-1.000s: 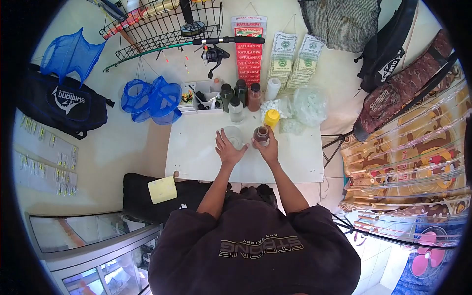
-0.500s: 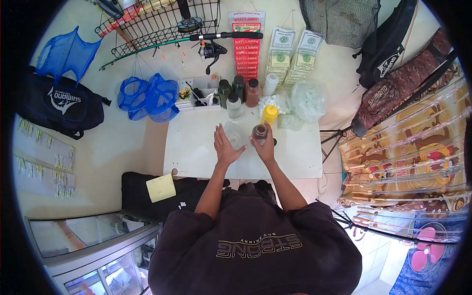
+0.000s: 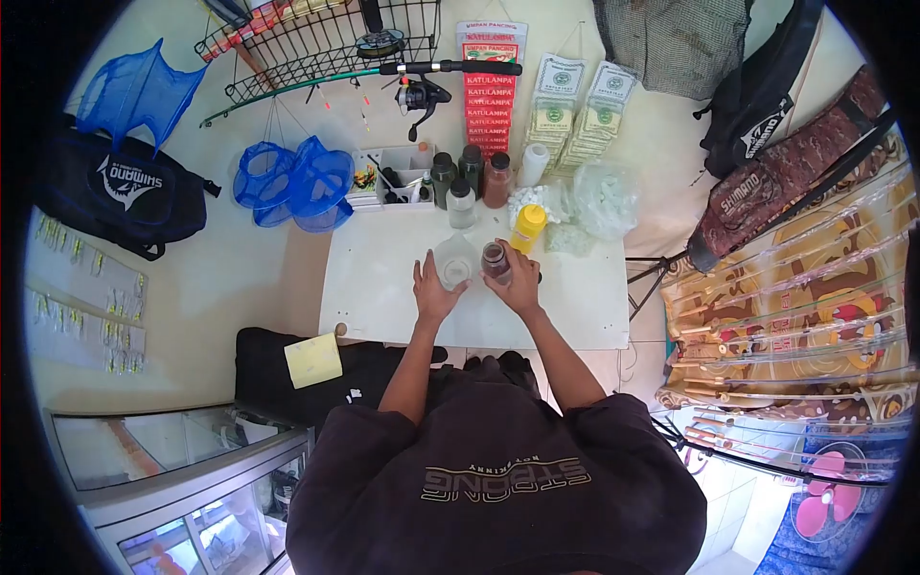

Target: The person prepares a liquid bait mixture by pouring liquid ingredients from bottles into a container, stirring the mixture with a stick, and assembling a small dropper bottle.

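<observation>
My left hand (image 3: 437, 292) curves round the near side of a clear plastic container (image 3: 456, 261), its fingers on the left and thumb at the lower right. This container stands on the white table (image 3: 383, 307). In my right hand (image 3: 520, 285) is a small uncapped glass bottle (image 3: 495, 261) with dark reddish-brown contents, close to the container's right side. Just behind my right hand stands a yellow bottle (image 3: 528, 226). A small black round thing (image 3: 540, 278) shows partly beside that hand.
A clear dark-capped bottle (image 3: 462, 206), dark bottles (image 3: 444, 177), a reddish-brown bottle (image 3: 496, 182) and a white bottle (image 3: 533, 165) stand at the table's back. Plastic bags (image 3: 604, 201) of white pieces lie right of them. A white organizer (image 3: 395, 177) is at back left.
My left hand has gone from outspread beside the clear container to curved around it. My right hand has shifted the brown bottle slightly left and tilted it. The view has shifted slightly.
</observation>
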`<state>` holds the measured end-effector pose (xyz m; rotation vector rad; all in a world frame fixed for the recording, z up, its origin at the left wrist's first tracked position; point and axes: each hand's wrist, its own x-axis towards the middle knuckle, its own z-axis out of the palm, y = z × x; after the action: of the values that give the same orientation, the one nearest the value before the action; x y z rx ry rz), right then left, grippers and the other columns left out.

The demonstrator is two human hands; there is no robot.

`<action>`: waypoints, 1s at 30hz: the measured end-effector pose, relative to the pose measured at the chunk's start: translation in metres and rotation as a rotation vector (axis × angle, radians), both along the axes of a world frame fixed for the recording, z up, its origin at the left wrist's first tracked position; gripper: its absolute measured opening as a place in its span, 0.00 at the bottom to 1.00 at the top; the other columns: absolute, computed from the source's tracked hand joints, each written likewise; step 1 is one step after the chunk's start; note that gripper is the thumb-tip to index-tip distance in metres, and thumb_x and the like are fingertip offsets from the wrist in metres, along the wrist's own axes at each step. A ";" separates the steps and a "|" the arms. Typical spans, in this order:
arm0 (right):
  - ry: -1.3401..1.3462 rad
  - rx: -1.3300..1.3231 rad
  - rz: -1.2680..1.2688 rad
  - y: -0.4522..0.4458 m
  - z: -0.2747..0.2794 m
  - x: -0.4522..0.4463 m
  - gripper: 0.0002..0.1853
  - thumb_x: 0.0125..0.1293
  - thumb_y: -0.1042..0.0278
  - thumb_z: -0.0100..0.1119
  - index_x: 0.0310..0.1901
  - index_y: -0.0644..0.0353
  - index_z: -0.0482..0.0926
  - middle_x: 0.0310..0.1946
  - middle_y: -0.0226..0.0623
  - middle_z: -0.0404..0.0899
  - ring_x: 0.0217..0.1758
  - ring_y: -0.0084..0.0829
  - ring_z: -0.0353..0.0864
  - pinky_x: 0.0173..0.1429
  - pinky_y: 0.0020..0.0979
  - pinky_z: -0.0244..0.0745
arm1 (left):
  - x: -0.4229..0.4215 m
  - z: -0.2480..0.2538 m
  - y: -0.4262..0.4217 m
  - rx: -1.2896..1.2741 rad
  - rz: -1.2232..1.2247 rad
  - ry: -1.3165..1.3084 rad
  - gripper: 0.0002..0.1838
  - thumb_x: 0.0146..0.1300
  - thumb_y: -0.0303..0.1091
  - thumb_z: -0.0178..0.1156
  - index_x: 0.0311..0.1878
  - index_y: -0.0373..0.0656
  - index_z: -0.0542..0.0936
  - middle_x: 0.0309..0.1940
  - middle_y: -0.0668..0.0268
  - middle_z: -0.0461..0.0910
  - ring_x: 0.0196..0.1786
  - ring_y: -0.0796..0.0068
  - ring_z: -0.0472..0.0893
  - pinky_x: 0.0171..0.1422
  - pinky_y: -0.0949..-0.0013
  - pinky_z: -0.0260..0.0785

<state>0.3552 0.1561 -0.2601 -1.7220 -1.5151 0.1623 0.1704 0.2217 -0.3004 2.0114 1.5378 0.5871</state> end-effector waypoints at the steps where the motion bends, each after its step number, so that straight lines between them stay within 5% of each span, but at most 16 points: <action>1: -0.061 -0.017 0.011 -0.001 0.003 0.003 0.42 0.49 0.51 0.73 0.67 0.47 0.68 0.52 0.34 0.78 0.53 0.35 0.77 0.56 0.41 0.60 | -0.001 0.001 0.000 -0.033 -0.021 0.027 0.63 0.46 0.55 0.76 0.77 0.39 0.48 0.76 0.55 0.54 0.78 0.43 0.48 0.76 0.43 0.52; 8: -0.259 -0.042 0.159 0.005 0.023 0.023 0.42 0.46 0.50 0.72 0.66 0.47 0.69 0.40 0.35 0.79 0.43 0.37 0.79 0.49 0.38 0.61 | 0.001 0.020 0.003 -0.045 -0.087 0.106 0.63 0.45 0.59 0.75 0.77 0.39 0.51 0.76 0.56 0.55 0.77 0.36 0.49 0.75 0.42 0.54; 10: -0.287 -0.065 0.189 0.007 0.024 0.028 0.42 0.46 0.49 0.71 0.66 0.47 0.69 0.40 0.35 0.79 0.43 0.38 0.79 0.49 0.38 0.62 | 0.001 0.022 0.007 -0.199 -0.163 0.115 0.64 0.46 0.60 0.72 0.79 0.45 0.45 0.79 0.62 0.51 0.80 0.44 0.42 0.78 0.43 0.48; 18: -0.391 -0.148 0.258 0.011 0.027 0.039 0.39 0.47 0.47 0.68 0.63 0.49 0.71 0.39 0.38 0.79 0.44 0.39 0.81 0.48 0.40 0.62 | 0.000 0.006 0.009 -0.074 -0.156 0.103 0.62 0.46 0.62 0.71 0.79 0.48 0.49 0.79 0.67 0.51 0.79 0.43 0.44 0.78 0.44 0.50; 20: -0.399 -0.356 0.279 0.011 0.033 0.040 0.41 0.48 0.48 0.69 0.65 0.52 0.69 0.44 0.40 0.78 0.52 0.40 0.78 0.56 0.41 0.61 | -0.001 0.003 0.011 -0.042 -0.160 0.091 0.61 0.46 0.63 0.71 0.79 0.49 0.50 0.79 0.68 0.52 0.79 0.43 0.44 0.78 0.43 0.50; 30: -0.485 -0.289 0.303 0.017 0.014 0.045 0.40 0.44 0.47 0.67 0.63 0.48 0.71 0.40 0.39 0.80 0.44 0.41 0.82 0.50 0.41 0.62 | 0.001 0.015 0.005 -0.092 -0.110 0.141 0.61 0.46 0.64 0.71 0.79 0.51 0.51 0.79 0.70 0.53 0.80 0.45 0.46 0.76 0.45 0.52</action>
<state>0.3999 0.1733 -0.2458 -1.8295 -2.2005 0.1288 0.1715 0.2263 -0.2851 2.0884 1.4939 0.3319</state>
